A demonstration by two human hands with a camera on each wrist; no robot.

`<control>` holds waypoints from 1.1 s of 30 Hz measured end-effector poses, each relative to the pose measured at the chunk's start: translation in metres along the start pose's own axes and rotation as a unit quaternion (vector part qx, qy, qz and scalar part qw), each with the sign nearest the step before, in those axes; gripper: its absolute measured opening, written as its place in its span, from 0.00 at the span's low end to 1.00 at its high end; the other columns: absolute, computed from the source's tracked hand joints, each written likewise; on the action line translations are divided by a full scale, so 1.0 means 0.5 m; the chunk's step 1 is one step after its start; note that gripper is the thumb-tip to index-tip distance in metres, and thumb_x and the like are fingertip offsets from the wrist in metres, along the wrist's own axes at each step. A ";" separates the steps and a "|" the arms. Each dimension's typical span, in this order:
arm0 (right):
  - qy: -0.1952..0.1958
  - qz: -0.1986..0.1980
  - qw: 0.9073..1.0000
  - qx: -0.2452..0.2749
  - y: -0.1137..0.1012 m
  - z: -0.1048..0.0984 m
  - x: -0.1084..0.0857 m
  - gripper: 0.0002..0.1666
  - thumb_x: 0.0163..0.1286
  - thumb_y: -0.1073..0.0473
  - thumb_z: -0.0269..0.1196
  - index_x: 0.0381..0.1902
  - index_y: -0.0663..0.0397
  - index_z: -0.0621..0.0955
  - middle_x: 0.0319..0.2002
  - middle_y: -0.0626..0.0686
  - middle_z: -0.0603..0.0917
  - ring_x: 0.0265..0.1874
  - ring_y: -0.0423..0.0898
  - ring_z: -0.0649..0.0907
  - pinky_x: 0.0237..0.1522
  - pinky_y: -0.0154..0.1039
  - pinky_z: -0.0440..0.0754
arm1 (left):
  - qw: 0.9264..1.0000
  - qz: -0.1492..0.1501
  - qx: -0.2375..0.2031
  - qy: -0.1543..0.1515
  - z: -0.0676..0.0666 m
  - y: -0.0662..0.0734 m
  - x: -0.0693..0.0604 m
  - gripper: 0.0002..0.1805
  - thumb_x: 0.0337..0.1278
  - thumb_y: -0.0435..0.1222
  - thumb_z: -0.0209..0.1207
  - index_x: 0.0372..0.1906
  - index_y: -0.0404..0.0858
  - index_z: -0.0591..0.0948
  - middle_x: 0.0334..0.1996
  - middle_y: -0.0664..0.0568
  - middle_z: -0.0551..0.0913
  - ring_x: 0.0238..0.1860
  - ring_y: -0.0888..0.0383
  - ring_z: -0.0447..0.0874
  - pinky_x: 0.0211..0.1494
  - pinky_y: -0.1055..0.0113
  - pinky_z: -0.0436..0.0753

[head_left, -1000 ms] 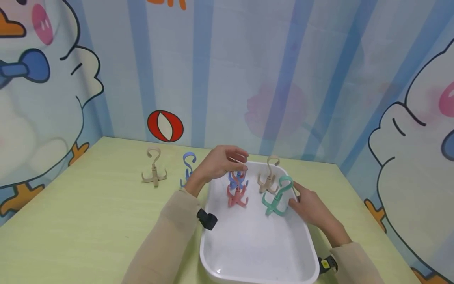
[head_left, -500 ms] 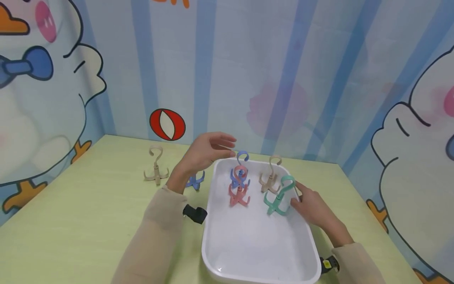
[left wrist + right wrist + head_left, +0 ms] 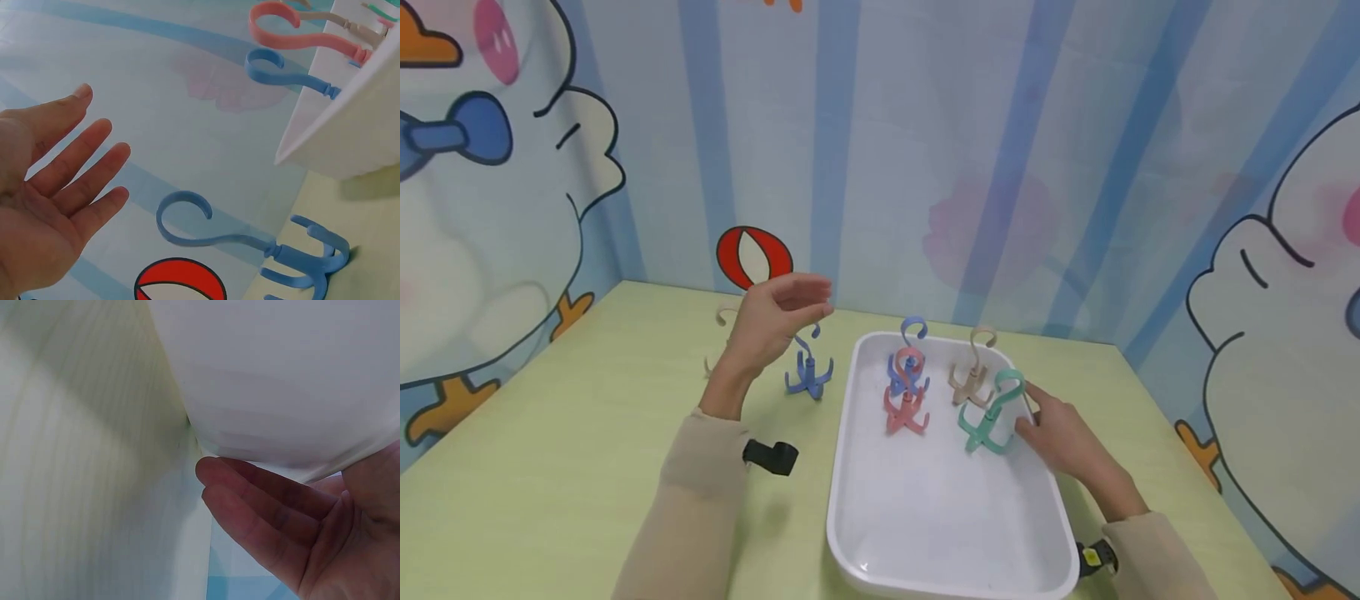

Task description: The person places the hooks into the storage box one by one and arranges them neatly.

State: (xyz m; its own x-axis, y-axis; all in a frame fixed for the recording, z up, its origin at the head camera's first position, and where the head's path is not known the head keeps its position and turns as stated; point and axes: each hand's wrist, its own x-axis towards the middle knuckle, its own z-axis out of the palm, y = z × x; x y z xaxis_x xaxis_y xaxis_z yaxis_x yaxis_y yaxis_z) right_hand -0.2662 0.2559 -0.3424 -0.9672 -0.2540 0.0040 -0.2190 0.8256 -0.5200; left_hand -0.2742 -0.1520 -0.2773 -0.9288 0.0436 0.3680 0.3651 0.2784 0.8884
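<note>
My left hand (image 3: 769,325) is raised above the table's far left side, fingers loosely extended and holding nothing. Just right of it stands a blue four-pronged hanging hook (image 3: 808,379) on the table, apart from the fingers in the left wrist view. A beige hook (image 3: 722,313) is mostly hidden behind that hand. On the right, my right hand (image 3: 1063,433) grips the rim of the white tray (image 3: 947,517), thumb inside and fingers against the outer wall. Toward the tray's far end stand a blue hook (image 3: 907,335), a pink hook (image 3: 906,410), a beige hook (image 3: 970,387) and a green hook (image 3: 986,431).
The pale green table (image 3: 587,450) carries everything. A striped cloth backdrop (image 3: 880,150) with cartoon ducks rises behind its far edge. Each wrist wears a black camera, the left one (image 3: 772,457) beside the tray's left wall.
My left hand has moved left from over the tray, uncovering the blue hook in it and then the blue hook on the table. My right hand stays on the rim.
</note>
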 end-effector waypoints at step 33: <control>-0.003 0.005 1.000 0.004 -0.002 -0.001 0.000 0.42 0.79 0.60 0.54 0.83 0.70 0.53 0.54 0.76 0.85 0.40 0.58 0.92 0.32 0.46 0.91 | 0.993 -0.107 -0.037 0.034 0.017 -0.139 0.006 0.27 0.69 0.35 0.68 0.71 0.41 0.79 0.69 0.41 0.80 0.67 0.42 0.79 0.74 0.48 0.79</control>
State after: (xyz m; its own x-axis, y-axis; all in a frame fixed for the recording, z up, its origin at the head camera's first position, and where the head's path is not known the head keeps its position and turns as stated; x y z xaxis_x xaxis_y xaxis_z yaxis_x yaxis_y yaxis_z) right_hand -0.2660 0.2554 -0.3415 -0.9682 -0.2499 -0.0066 -0.2092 0.8242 -0.5262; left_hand -0.3029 -0.1629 -0.3402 -0.9801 -0.0750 0.1837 0.1653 0.2030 0.9651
